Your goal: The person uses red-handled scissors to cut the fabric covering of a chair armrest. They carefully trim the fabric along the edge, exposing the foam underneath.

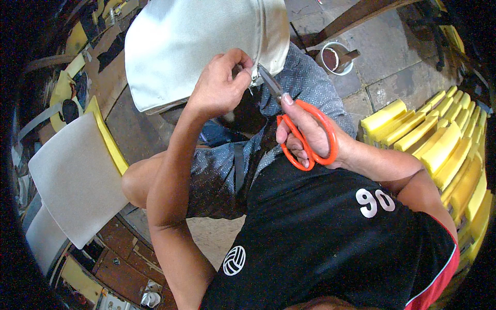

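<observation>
A pale grey fabric-covered seat cushion (181, 51) lies across my lap and knees, with a seam running down near its right side. At the seam's lower end, my left hand (219, 85) is closed in a pinch, seemingly on a thin loose thread (251, 91) at the fabric edge. My right hand (307, 126) holds scissors (335, 139) with orange handles, fingers and thumb through and around the loops. The metal blades look nearly together, and their tips touch or almost touch the seam beside my left fingertips. What lies between those fingertips is mostly hidden.
Another grey padded panel (77, 175) with yellow foam stands to the left. Many yellow foam strips (434, 139) are stacked at the right. A white cup (336, 58) with brown contents sits on the tiled floor, near a wooden bar (361, 18). Scraps (103, 46) litter the left.
</observation>
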`<action>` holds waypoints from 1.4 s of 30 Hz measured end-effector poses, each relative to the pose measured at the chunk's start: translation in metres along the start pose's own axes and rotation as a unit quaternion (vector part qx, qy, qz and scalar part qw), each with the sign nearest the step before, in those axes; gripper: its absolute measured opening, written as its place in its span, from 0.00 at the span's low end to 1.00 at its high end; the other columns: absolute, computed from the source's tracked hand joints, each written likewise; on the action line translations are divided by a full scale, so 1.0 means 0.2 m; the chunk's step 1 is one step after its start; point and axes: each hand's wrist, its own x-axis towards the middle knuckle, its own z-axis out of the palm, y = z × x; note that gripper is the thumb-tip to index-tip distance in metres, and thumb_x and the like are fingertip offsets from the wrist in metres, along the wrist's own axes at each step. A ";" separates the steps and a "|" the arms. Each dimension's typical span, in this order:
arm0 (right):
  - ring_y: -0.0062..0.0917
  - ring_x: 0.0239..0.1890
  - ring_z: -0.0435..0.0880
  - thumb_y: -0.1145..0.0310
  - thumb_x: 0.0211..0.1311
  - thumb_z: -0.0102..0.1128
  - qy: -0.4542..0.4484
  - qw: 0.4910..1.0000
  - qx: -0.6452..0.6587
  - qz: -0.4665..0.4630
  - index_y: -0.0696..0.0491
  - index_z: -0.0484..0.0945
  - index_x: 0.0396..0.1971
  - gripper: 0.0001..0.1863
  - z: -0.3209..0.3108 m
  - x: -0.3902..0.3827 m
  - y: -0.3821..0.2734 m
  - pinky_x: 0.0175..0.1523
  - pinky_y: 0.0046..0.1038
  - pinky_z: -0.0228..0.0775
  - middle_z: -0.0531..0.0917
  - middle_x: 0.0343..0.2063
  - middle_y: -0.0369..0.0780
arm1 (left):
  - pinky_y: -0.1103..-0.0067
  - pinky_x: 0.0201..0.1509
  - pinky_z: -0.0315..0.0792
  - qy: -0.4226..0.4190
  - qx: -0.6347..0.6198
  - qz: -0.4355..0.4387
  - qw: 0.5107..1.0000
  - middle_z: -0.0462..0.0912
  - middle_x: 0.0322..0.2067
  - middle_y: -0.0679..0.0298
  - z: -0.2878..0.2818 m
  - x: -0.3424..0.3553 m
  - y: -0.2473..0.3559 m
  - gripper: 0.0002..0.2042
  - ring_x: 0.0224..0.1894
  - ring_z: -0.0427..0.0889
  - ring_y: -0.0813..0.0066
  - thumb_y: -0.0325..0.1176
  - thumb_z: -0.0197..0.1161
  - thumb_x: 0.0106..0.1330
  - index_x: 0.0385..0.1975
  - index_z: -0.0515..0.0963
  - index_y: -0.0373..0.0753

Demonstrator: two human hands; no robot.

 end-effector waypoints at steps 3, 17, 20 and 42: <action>0.18 0.06 0.63 0.28 0.65 0.41 0.013 1.000 -0.025 -0.008 0.56 0.72 0.25 0.39 0.00 -0.01 0.00 0.11 0.22 0.56 0.65 0.09 0.32 | 0.70 0.38 0.73 0.026 -0.025 0.003 0.999 0.80 0.27 0.50 0.02 0.00 -0.02 0.12 0.30 0.79 0.61 0.33 0.54 0.61 0.38 0.76 0.30; 0.20 0.06 0.63 0.29 0.65 0.40 0.010 1.000 0.025 -0.008 0.56 0.72 0.25 0.39 0.00 0.00 0.01 0.12 0.23 0.58 0.64 0.07 0.32 | 0.66 0.40 0.75 0.060 0.041 0.020 0.997 0.82 0.27 0.48 0.06 0.00 0.00 0.14 0.34 0.84 0.52 0.38 0.60 0.64 0.39 0.77 0.32; 0.21 0.06 0.63 0.29 0.66 0.40 0.000 1.000 0.026 -0.014 0.56 0.72 0.25 0.39 0.00 0.01 0.01 0.12 0.24 0.58 0.64 0.07 0.33 | 0.66 0.40 0.74 0.066 -0.007 -0.011 0.998 0.82 0.28 0.48 0.05 0.00 0.00 0.13 0.33 0.84 0.54 0.38 0.59 0.64 0.38 0.78 0.32; 0.21 0.05 0.63 0.30 0.67 0.40 -0.009 0.999 0.036 -0.019 0.57 0.73 0.24 0.39 0.03 0.01 0.00 0.12 0.24 0.59 0.63 0.07 0.33 | 0.67 0.36 0.73 0.052 -0.003 -0.036 0.998 0.80 0.24 0.50 0.02 -0.01 0.04 0.13 0.27 0.81 0.58 0.39 0.58 0.65 0.37 0.77 0.32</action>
